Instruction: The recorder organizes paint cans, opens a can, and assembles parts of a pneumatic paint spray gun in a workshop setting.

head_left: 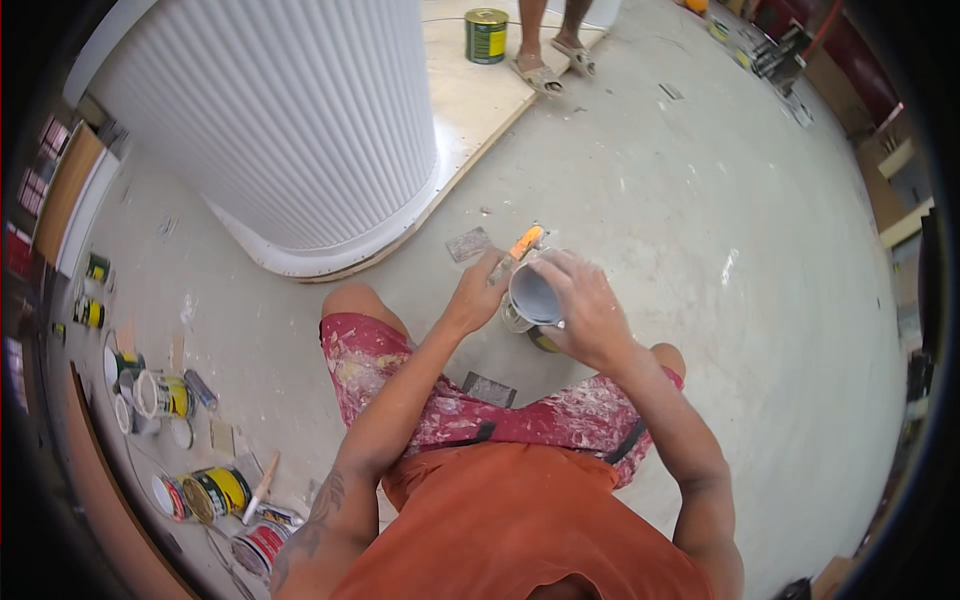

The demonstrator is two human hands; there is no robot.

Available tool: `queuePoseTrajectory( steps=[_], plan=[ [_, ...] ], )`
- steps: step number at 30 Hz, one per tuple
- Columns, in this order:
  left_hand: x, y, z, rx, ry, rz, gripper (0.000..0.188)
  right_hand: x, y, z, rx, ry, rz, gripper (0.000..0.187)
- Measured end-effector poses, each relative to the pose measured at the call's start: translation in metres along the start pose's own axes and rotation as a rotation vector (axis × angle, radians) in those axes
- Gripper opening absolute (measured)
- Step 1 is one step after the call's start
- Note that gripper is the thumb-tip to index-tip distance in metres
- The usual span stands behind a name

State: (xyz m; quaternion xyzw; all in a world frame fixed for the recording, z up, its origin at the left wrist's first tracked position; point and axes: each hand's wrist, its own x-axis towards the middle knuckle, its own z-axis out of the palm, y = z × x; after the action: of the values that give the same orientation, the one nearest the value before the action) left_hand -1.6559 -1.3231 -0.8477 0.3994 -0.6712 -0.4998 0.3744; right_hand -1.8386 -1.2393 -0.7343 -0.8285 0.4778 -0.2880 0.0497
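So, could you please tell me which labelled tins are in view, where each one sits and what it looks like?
Green-and-yellow tin: upright on the board at top, beside a person's sandalled feet.
Yellow-labelled tin: on its side, lower left floor.
Red-and-white tin: on its side near the bottom edge.
Small tin: between left hand and right hand, label hidden.

Head view: a crouching person's right hand (585, 312) grips a small paint can (532, 305) of grey paint above the concrete floor (700, 230), the left hand (478, 295) holding an orange-handled tool (518, 250) at its rim, beside a white ribbed column (290, 110).
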Motion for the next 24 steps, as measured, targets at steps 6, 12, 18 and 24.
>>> queuePoseTrajectory(
  steps=[6,12,18,24],
  plan=[
    [0.005,-0.005,-0.007,-0.061,-0.285,-0.018,0.039,-0.025,0.001,0.024,-0.024,0.1,0.026,0.077],
    [-0.007,-0.014,-0.007,-0.434,-0.306,-0.078,0.049,-0.039,0.027,0.026,-0.114,-0.041,0.061,0.054],
    [-0.002,-0.009,-0.002,-0.431,-0.263,-0.213,0.053,-0.062,0.031,0.051,-0.145,0.038,-0.035,0.04],
    [-0.02,-0.016,-0.002,-0.656,-0.402,-0.297,0.058,-0.079,0.023,0.041,-0.087,-0.073,-0.115,0.049]
  ],
)
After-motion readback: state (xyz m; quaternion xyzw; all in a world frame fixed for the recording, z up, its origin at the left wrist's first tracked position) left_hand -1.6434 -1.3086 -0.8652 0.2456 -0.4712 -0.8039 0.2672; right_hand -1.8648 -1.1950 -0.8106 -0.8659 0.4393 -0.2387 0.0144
